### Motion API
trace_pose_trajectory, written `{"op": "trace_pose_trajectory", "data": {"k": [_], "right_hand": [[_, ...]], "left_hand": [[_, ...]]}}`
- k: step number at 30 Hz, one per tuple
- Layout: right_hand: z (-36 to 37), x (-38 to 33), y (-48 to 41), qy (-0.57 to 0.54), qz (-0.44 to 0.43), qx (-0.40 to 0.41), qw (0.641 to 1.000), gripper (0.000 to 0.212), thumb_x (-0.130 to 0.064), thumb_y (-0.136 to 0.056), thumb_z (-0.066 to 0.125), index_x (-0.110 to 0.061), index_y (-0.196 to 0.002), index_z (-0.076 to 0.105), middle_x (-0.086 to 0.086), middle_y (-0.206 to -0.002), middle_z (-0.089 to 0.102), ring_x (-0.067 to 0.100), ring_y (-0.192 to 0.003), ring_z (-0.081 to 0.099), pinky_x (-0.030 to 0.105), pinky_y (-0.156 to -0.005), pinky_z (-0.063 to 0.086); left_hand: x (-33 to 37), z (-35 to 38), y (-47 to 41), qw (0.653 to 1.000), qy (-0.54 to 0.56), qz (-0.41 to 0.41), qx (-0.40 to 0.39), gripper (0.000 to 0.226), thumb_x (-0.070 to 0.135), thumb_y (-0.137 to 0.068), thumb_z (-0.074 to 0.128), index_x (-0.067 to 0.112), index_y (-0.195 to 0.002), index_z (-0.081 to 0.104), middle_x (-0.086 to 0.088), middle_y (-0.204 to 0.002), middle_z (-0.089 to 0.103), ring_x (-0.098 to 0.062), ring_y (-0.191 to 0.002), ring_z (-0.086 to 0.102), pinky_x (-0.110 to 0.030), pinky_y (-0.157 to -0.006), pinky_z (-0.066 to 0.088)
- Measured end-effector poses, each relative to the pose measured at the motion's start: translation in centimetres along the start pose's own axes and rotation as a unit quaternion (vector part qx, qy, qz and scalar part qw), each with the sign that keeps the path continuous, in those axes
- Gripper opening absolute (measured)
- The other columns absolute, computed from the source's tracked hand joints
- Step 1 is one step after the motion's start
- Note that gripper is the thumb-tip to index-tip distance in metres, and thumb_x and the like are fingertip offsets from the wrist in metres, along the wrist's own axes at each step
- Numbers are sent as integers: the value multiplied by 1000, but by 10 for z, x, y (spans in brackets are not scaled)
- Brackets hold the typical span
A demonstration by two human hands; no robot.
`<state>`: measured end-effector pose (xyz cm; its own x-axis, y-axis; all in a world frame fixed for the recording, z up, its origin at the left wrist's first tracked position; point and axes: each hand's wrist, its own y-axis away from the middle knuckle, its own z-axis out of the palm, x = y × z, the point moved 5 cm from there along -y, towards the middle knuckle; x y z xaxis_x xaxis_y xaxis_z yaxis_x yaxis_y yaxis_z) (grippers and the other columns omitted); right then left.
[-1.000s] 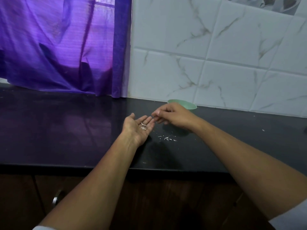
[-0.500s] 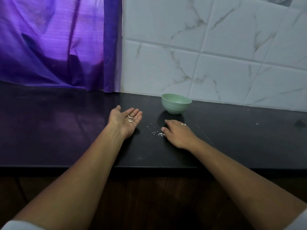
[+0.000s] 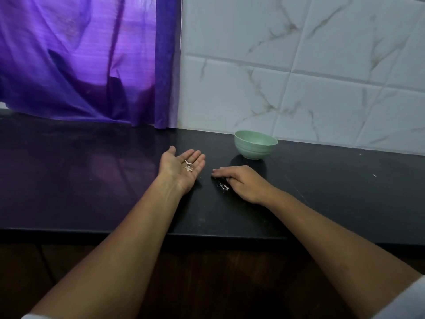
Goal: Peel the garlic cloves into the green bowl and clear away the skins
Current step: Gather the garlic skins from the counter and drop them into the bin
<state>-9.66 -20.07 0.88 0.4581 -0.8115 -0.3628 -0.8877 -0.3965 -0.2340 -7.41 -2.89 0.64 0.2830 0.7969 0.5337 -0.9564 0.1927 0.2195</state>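
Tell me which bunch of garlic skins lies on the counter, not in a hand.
The scattered skins beside the right hand, on the black counter. The other skins rest in the palm of the upturned left hand.

Pale green round bowl (image 3: 255, 147): near wall hides the interior; contents cannot be told. Right hand (image 3: 243, 183), in front of the bowl, lies palm down, covering the glossy black counter (image 3: 92, 180) beneath. Pale papery skin scraps (image 3: 223, 186), front-left of the bowl: too small to count. White speck (image 3: 374, 175), right of the bowl: unidentifiable. Sheer purple curtain (image 3: 80, 61), left of the bowl, runs off the top and left edges.
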Motion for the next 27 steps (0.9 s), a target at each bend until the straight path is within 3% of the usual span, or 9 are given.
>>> {"op": "trace_pose_trajectory", "data": {"k": [5,8,11,14,16,20,25,27], "right_hand": [[-9,3,34,-88,9,11,996,48,8,-97,49,-19,-128,73,-6,-133,70,-1,-130,56,17,-113,38],[-17,14,47,-146,44,46,987,33,-18,-100,65,-24,-132,69,-11,-126,72,1,-119,64,26,-106,48],[-20,20,49,-54,82,42,994,69,-66,-83,73,-32,-141,59,-12,-138,61,6,-122,58,30,-102,47],[-15,14,36,53,90,17,994,103,-97,-67,52,-31,-145,53,-7,-143,57,13,-130,50,39,-109,44],[-11,13,23,90,100,26,991,102,-98,-70,45,-29,-144,53,-3,-141,58,18,-130,51,44,-109,43],[-8,15,7,108,115,60,986,80,-82,-84,43,-28,-141,56,0,-135,61,23,-129,53,44,-107,41],[-5,6,7,123,121,56,983,95,-94,-76,41,-26,-141,56,0,-135,60,23,-129,51,46,-108,40],[-5,5,5,139,133,60,980,91,-91,-78,44,-26,-141,56,2,-136,59,24,-130,50,47,-109,40]], "left_hand": [[-2,-1,1,1000,2,-1,-1,63,45,-112,28,-6,-143,50,-22,-141,58,-37,-131,57,-44,-106,49],[-3,-1,3,1000,0,2,-3,63,46,-112,28,-5,-142,50,-22,-140,59,-36,-121,60,-44,-104,50],[-3,0,5,1000,-1,5,-3,63,46,-112,28,-5,-143,50,-22,-140,59,-36,-121,60,-43,-102,50],[-3,0,8,1000,-4,8,-4,64,46,-113,27,-5,-144,49,-22,-142,58,-36,-132,57,-43,-105,48],[-3,1,9,1000,-6,9,-4,64,46,-113,26,-5,-144,48,-22,-144,57,-36,-135,55,-43,-107,46],[-2,0,11,1000,-6,10,-3,64,46,-113,26,-4,-144,49,-22,-144,57,-36,-135,55,-43,-105,47],[-2,0,9,1000,-11,11,2,64,46,-113,26,-4,-144,49,-22,-143,57,-36,-135,55,-43,-109,46],[-2,0,10,1000,-15,10,2,64,46,-113,25,-4,-144,49,-22,-144,57,-36,-135,55,-43,-108,46]]}}
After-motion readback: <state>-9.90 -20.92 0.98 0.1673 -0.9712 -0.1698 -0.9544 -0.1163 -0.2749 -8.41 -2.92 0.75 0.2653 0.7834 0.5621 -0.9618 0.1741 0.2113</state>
